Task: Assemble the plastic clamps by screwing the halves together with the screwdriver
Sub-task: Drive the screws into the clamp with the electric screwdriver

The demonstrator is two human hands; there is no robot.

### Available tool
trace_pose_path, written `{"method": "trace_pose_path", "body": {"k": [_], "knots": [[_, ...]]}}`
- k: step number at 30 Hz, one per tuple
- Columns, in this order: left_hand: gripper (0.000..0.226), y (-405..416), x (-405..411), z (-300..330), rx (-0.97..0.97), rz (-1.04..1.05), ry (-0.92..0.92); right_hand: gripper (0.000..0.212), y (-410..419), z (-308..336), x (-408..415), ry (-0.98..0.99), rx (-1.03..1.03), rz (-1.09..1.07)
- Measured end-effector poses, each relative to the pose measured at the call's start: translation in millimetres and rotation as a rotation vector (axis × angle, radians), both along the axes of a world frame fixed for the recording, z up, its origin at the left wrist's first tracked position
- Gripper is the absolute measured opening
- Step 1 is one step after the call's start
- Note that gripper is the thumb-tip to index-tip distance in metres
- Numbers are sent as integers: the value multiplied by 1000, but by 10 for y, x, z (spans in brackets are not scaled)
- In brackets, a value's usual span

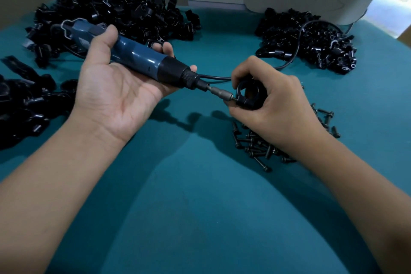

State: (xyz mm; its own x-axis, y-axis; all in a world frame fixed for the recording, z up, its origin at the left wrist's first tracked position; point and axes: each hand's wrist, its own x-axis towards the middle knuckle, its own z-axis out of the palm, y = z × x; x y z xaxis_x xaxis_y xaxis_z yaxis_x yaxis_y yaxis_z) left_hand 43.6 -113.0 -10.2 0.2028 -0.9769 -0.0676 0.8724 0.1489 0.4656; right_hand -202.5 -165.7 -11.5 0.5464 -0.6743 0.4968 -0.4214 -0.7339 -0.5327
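- Head view: the left hand (124, 87), palm up, curls its fingers around the blue screwdriver (142, 58); its bit (221, 92) points right, the tip meeting the clamp (250, 94) above the middle of the green table (200, 207).
- The right hand (273, 104) grips that clamp, ring opening facing the camera.
- Step in hand, as I judge: driving a screw through the clamp's ear. The screw itself is hidden.
- Next calls for keeping bit and hole in line while pressing steadily.
- Loose screws (258, 147) lie just near the right hand; piles of clamp parts (115, 13) sit far left and far right.
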Motion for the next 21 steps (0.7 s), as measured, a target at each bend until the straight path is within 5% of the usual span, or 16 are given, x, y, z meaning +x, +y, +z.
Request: {"method": "trace_pose_path", "body": {"k": [21], "knots": [[52,10,-23,8,-4,14,-5,32,23,4,21,-5,0,-25]]}}
